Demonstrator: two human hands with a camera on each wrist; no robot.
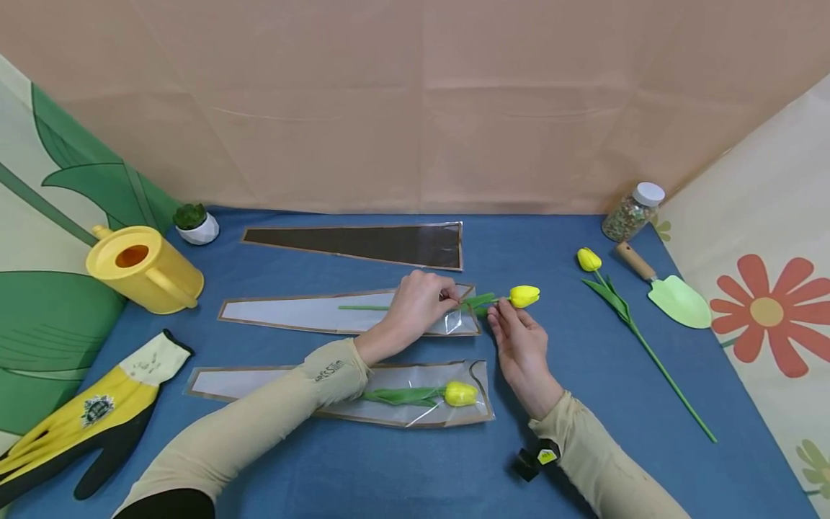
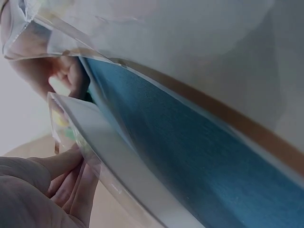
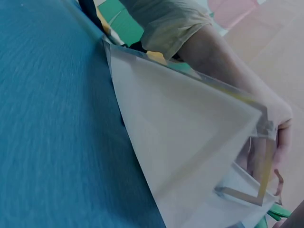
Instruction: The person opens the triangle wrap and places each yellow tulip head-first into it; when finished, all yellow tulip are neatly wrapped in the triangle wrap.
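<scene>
My left hand (image 1: 421, 306) pinches the clear film at the wide end of the middle flower sleeve (image 1: 279, 313), which has a white backing and brown-gold edging. In the left wrist view, the fingers (image 2: 85, 190) lie against the film edge. A yellow tulip (image 1: 524, 296) lies partly in this sleeve, its stem inside and its bloom beyond the opening. My right hand (image 1: 521, 346) pinches the tulip just below the bloom, near the leaves. Nearer to me, another sleeve (image 1: 402, 375) contains a second yellow tulip (image 1: 460, 393), partly covered by my left forearm.
A dark-looking sleeve (image 1: 357, 244) lies at the back. On the right are a loose tulip (image 1: 648, 346), a green trowel (image 1: 681, 300) and a jar (image 1: 632, 211). A yellow watering can (image 1: 145, 270), a small potted plant (image 1: 197, 225) and a glove (image 1: 104, 411) stand or lie left.
</scene>
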